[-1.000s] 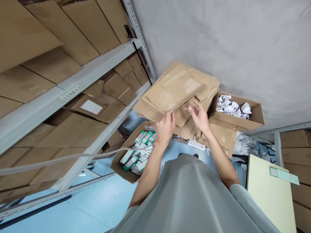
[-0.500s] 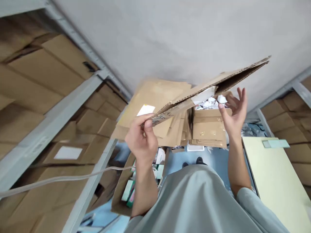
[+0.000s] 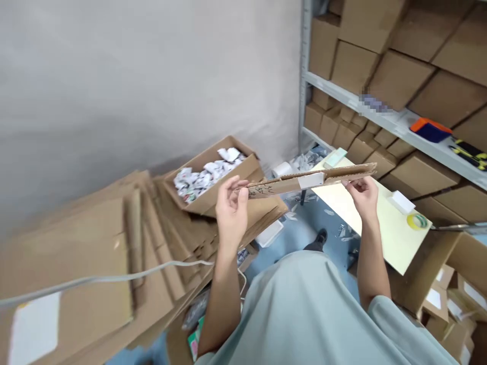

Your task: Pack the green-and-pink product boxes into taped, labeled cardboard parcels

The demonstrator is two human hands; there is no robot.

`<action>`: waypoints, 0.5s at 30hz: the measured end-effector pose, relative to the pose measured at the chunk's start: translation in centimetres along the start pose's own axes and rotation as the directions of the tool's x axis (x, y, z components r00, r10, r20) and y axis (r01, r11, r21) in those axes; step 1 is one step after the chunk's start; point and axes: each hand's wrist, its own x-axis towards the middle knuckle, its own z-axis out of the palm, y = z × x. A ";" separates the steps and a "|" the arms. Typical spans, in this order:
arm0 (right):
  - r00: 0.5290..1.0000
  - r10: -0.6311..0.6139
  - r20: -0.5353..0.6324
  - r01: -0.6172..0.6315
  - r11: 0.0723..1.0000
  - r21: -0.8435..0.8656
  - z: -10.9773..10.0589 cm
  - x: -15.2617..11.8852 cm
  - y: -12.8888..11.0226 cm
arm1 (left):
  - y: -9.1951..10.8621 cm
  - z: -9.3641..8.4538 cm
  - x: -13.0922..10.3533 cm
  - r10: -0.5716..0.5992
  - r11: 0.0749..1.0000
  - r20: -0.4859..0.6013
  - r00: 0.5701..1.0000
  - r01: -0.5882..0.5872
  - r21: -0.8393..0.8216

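Observation:
Between my two hands is a flattened cardboard box, seen nearly edge-on, with a white label and dark handwriting on its narrow side. My left hand pinches its left end between thumb and fingers. At the right end, my right hand grips the lower edge, thumb in front. The flattened box is held in the air, about level. Behind it, past my left hand, an open carton of crumpled white paper rests on stacked flat cardboard.
Folded cardboard sheets lean at the left; a white cable crosses them. To the right stands a pale yellow table with a tape roll. Metal shelving holds brown boxes, and an open carton sits lower right.
My view has swung right, from the shelf and carton stack toward the yellow table. My right hand, open and apart from the cardboard before, now grips its right end; the piece is more level.

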 end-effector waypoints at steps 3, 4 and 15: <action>0.990 0.091 -0.105 -0.094 0.995 -0.024 -5.4 0.8 4.0 | -2.9 9.0 0.2 -0.133 0.985 0.207 0.969 0.152 -0.077; 0.984 0.117 -0.135 -0.123 0.992 -0.038 -7.2 1.0 5.3 | -3.7 12.0 0.1 -0.151 0.981 0.270 0.951 0.179 -0.080; 0.868 0.385 -0.314 -0.479 0.817 -0.322 -21.4 -0.6 17.1 | -9.0 37.7 -1.1 -0.221 0.975 0.660 0.718 0.167 0.145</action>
